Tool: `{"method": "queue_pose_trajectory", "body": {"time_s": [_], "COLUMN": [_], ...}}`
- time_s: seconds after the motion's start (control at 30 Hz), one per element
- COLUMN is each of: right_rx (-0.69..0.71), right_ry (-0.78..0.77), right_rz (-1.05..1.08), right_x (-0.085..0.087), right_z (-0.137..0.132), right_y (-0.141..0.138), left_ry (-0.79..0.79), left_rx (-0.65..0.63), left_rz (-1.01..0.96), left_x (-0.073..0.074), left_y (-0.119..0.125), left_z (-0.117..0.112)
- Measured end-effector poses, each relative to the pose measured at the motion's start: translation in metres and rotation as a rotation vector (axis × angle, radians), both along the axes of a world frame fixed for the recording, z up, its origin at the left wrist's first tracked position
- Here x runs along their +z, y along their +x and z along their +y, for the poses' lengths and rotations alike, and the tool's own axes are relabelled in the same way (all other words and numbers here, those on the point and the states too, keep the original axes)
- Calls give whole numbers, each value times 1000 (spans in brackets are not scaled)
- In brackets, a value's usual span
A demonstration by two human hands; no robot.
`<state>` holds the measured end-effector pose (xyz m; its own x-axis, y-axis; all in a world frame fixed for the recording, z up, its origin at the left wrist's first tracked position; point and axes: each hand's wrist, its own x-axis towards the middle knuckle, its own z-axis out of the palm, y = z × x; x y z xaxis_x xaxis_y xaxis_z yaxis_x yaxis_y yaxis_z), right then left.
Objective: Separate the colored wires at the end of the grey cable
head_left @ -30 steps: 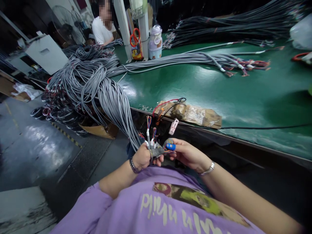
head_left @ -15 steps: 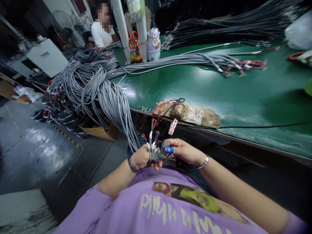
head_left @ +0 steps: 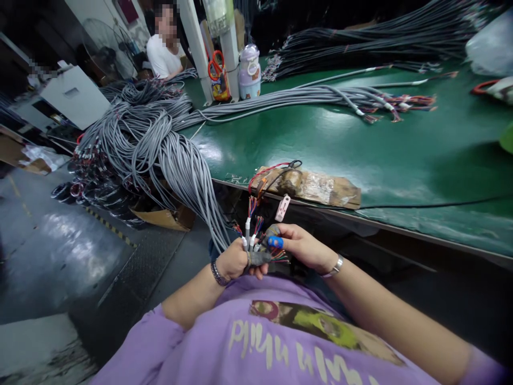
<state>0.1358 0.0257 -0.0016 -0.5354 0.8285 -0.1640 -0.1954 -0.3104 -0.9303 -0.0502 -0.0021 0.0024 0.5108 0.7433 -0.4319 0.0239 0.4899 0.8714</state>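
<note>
Several grey cables (head_left: 248,230) with white collars and stripped, multicoloured wire ends are gripped in my left hand (head_left: 236,260). Dark finger covers wrap some of its fingers. Fine coloured wires (head_left: 279,256) fan out to the right past the left thumb. Close above them is my right hand (head_left: 298,245), its thumb and index finger pinched at the wires. A blue cover sits on the right thumb and a grey one on the index finger. What exactly lies between those fingertips is too small to make out. The cables run back to a large grey bundle (head_left: 192,166) hanging over the table edge.
On the green table (head_left: 320,139) lies a wooden board (head_left: 344,195) with red and black leads; a pink tag (head_left: 282,208) hangs beside it. Farther back are more grey cables (head_left: 280,101), black cables (head_left: 360,51), a cup (head_left: 249,75) and orange-handled scissors (head_left: 216,64). A co-worker (head_left: 162,53) sits behind.
My right thumb and index finger have shifted slightly up and left, and the fine wires beside the left thumb show more clearly. My left hand still grips the cables.
</note>
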Motion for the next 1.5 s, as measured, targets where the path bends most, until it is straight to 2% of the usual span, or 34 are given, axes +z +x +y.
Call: {"method": "queue_pose_trajectory", "body": {"time_s": [0.07,0.13,0.2,0.3,0.4,0.5,0.7,0.93,1.03,1.2,1.27,1.5], "right_rx": [-166,-245,-192,-101,-92,-127,-213,-255,-283,-260,-245,-339], "right_ry": [-61,-144,-176,-72,15,30,3,13,5,-24,-29,42], "right_rz": [45,77,45,-86,-166,-190,-200,-160,-161,-145,-148,-175], "right_x": [-4,-6,-6,0,7,9,3,5,5,1,0,4], "right_z": [-1,-4,-8,-15,-19,-20,-20,-24,-23,-21,-22,-22], "right_y": [1,3,6,8,6,3,0,-2,-3,-2,-2,-2], "left_ry": [32,67,101,151,180,184,199,207,192,182,195,225], "left_rx": [67,120,171,206,191,209,281,374,346,189,164,297], "left_rz": [15,29,40,37,40,51,49,41,49,79,94,75], "left_x": [-2,-4,-5,-4,-3,-5,-11,-9,-8,-6,-8,-14], "left_y": [2,5,9,13,16,15,14,18,18,15,14,18], "left_z": [-2,-5,-6,-7,-7,-7,-8,-7,-6,-7,-8,-7]}}
